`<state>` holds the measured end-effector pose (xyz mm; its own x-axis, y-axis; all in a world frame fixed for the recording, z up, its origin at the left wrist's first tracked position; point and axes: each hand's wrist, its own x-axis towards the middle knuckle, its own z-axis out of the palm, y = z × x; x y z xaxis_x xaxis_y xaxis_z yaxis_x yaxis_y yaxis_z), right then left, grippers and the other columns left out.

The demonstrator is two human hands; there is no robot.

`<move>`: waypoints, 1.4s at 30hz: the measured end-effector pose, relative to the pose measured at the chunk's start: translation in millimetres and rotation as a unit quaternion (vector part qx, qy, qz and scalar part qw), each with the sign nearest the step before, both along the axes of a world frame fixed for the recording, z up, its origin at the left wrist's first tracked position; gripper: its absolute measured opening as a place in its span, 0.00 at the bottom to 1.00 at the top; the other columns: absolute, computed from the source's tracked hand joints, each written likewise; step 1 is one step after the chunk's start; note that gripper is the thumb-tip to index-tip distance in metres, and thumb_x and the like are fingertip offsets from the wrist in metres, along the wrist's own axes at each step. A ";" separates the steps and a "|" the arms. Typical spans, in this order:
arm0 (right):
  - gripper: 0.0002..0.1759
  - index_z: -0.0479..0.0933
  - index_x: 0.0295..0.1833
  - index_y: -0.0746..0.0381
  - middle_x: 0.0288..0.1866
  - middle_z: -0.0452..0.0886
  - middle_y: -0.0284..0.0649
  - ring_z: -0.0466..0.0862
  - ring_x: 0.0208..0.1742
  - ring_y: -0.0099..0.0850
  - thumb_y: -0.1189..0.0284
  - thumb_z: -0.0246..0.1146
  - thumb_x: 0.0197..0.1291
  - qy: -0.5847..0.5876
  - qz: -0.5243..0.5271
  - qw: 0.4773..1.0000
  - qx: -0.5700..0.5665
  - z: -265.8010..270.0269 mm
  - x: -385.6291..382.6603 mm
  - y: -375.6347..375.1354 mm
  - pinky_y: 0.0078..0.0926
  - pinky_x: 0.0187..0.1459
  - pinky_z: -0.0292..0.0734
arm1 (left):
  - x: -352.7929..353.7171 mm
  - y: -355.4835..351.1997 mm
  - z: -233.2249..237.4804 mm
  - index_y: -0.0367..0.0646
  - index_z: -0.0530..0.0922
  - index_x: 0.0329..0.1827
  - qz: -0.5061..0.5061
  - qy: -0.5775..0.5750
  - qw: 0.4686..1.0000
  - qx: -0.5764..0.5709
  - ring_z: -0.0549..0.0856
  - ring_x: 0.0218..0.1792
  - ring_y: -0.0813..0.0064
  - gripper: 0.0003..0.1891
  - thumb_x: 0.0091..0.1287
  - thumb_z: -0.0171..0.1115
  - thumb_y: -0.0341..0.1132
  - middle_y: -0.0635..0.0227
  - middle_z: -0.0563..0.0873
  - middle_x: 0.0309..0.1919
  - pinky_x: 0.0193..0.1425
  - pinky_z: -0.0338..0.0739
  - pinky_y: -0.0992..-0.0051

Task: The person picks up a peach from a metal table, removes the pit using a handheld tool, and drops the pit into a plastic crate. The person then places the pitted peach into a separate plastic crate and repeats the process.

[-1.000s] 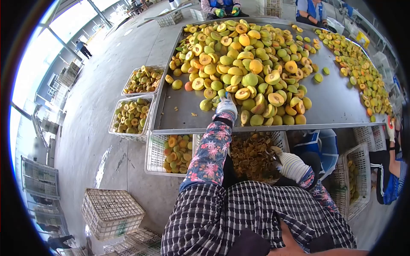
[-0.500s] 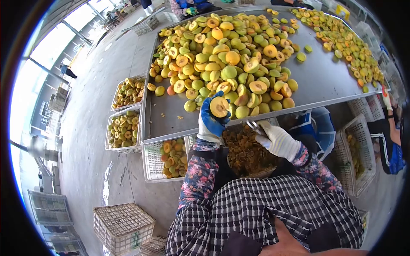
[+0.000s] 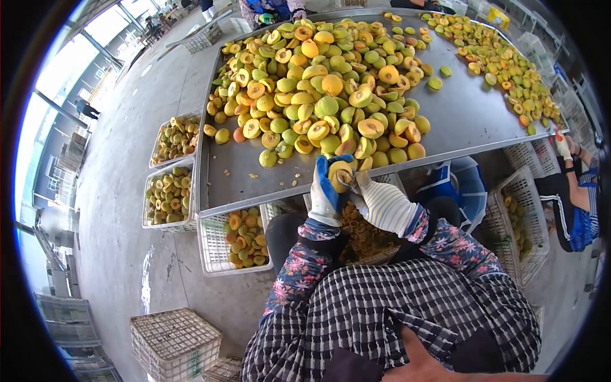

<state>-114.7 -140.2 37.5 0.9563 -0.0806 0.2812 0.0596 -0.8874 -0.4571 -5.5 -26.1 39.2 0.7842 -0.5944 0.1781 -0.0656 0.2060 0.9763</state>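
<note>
My left hand [image 3: 326, 191], in a white glove with blue-coated fingers, is closed around a peach half [image 3: 340, 170] with its cut face turned up. My right hand [image 3: 387, 205], in a striped white glove, grips a small metal pitting tool [image 3: 347, 180] against that face; fingers partly hide the tool. Both hands are together just off the near edge of the metal table [image 3: 439, 130]. Beyond them lies a large heap of yellow-green peach halves [image 3: 318, 83], many with brown centres. Under my hands, brown scraps [image 3: 366, 232] fill a container between my knees.
Crates of peach halves stand left of the table [image 3: 169, 197] and under its corner [image 3: 245, 239]. An upturned-looking white crate [image 3: 177, 340] sits on the floor at lower left. Right are a blue bin [image 3: 468, 191], another crate [image 3: 525, 223] and a co-worker's arm [image 3: 576, 165]. Another person [image 3: 270, 13] is across the table.
My right hand has moved left and up, bringing the metal tool onto the peach half in my left hand. The left hand has tilted the half. The whole view has shifted slightly.
</note>
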 end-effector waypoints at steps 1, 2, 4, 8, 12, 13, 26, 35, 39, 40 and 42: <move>0.29 0.60 0.64 0.68 0.38 0.83 0.52 0.84 0.35 0.53 0.71 0.62 0.62 0.024 -0.001 1.000 0.000 -1.0 -1.8 -0.4 0.46 0.34 0.80 | 2.6 2.2 -4.8 0.37 0.70 0.52 0.000 -0.051 0.998 0.020 0.85 0.51 0.70 0.14 0.67 0.64 0.27 0.58 0.85 0.53 0.57 0.80 0.73; 0.27 0.61 0.63 0.68 0.38 0.83 0.52 0.84 0.34 0.53 0.71 0.62 0.62 0.042 -0.001 0.999 -0.016 -0.1 -3.6 -0.7 0.46 0.33 0.80 | 4.8 3.5 -10.6 0.37 0.69 0.51 0.001 -0.102 0.994 0.040 0.85 0.50 0.70 0.13 0.68 0.63 0.27 0.58 0.85 0.53 0.57 0.80 0.73; 0.24 0.63 0.60 0.68 0.37 0.82 0.52 0.83 0.33 0.53 0.70 0.61 0.62 0.076 0.001 0.996 -0.048 3.9 -7.4 -1.9 0.46 0.33 0.80 | 9.5 2.8 -29.3 0.36 0.68 0.55 -0.030 -0.013 0.999 0.024 0.85 0.50 0.69 0.15 0.69 0.62 0.28 0.57 0.85 0.53 0.57 0.80 0.73; 0.17 0.68 0.54 0.68 0.39 0.81 0.51 0.83 0.37 0.48 0.70 0.60 0.66 0.111 0.021 0.993 -0.040 2.4 -15.2 -0.8 0.39 0.37 0.80 | 27.4 4.3 -44.5 0.30 0.66 0.65 -0.186 0.186 0.964 -0.037 0.86 0.48 0.64 0.32 0.76 0.48 0.54 0.50 0.84 0.51 0.57 0.81 0.69; 0.16 0.68 0.55 0.67 0.37 0.81 0.53 0.82 0.39 0.53 0.70 0.58 0.67 -0.004 0.078 0.977 0.199 -40.6 -0.6 -9.7 0.42 0.42 0.78 | 44.5 -1.1 -56.9 0.33 0.72 0.65 -0.206 0.369 0.896 -0.135 0.85 0.44 0.62 0.47 0.70 0.34 0.74 0.52 0.84 0.48 0.56 0.81 0.66; 0.15 0.68 0.56 0.68 0.38 0.81 0.52 0.81 0.39 0.53 0.71 0.58 0.68 -0.016 0.092 0.957 0.276 -52.5 5.6 -12.1 0.41 0.43 0.78 | 28.3 -4.9 -33.8 0.33 0.73 0.64 -0.121 0.299 0.939 -0.121 0.85 0.44 0.62 0.47 0.70 0.34 0.74 0.53 0.84 0.47 0.55 0.81 0.66; 0.17 0.68 0.56 0.68 0.39 0.81 0.55 0.83 0.42 0.51 0.71 0.60 0.66 0.077 0.103 0.957 0.259 -60.2 -1.2 -1.4 0.43 0.44 0.77 | 39.1 3.9 -78.1 0.35 0.71 0.64 -0.045 -0.007 0.997 0.068 0.89 0.40 0.68 0.21 0.77 0.49 0.43 0.60 0.89 0.38 0.45 0.85 0.70; 0.18 0.71 0.56 0.60 0.37 0.78 0.38 0.79 0.34 0.28 0.58 0.54 0.74 0.185 0.137 0.874 0.428 -16.0 -4.3 2.7 0.24 0.38 0.78 | 30.5 2.7 -27.7 0.30 0.80 0.47 -0.119 0.287 0.949 0.046 0.88 0.31 0.64 0.33 0.78 0.42 0.58 0.56 0.89 0.32 0.41 0.84 0.70; 0.17 0.72 0.47 0.55 0.22 0.68 0.28 0.68 0.15 0.20 0.52 0.56 0.73 0.305 0.027 0.672 0.675 22.9 -9.8 13.5 0.20 0.13 0.61 | 24.3 2.4 -20.6 0.28 0.79 0.42 -0.120 0.241 0.963 -0.004 0.87 0.30 0.60 0.37 0.77 0.41 0.61 0.53 0.87 0.30 0.40 0.85 0.65; 0.16 0.72 0.47 0.55 0.22 0.68 0.28 0.68 0.15 0.20 0.53 0.56 0.73 0.315 0.025 0.623 0.715 22.4 -10.6 11.5 0.19 0.14 0.59 | 25.5 2.3 -29.0 0.28 0.80 0.41 -0.120 0.205 0.971 -0.009 0.88 0.31 0.62 0.38 0.77 0.41 0.62 0.54 0.87 0.29 0.40 0.85 0.67; 0.17 0.72 0.46 0.56 0.22 0.67 0.27 0.65 0.15 0.18 0.53 0.56 0.73 0.311 0.059 0.503 0.804 15.5 -14.2 7.0 0.17 0.14 0.55 | 22.4 2.6 -32.3 0.27 0.81 0.39 -0.129 0.217 0.966 -0.050 0.88 0.31 0.63 0.38 0.78 0.40 0.61 0.54 0.88 0.29 0.40 0.84 0.69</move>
<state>-128.9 -133.2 52.9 0.8438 0.3424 -0.4133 -0.5300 0.6527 -0.5414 16.9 -23.6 6.9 0.6255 -0.7772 -0.0683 0.4119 0.2546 0.8749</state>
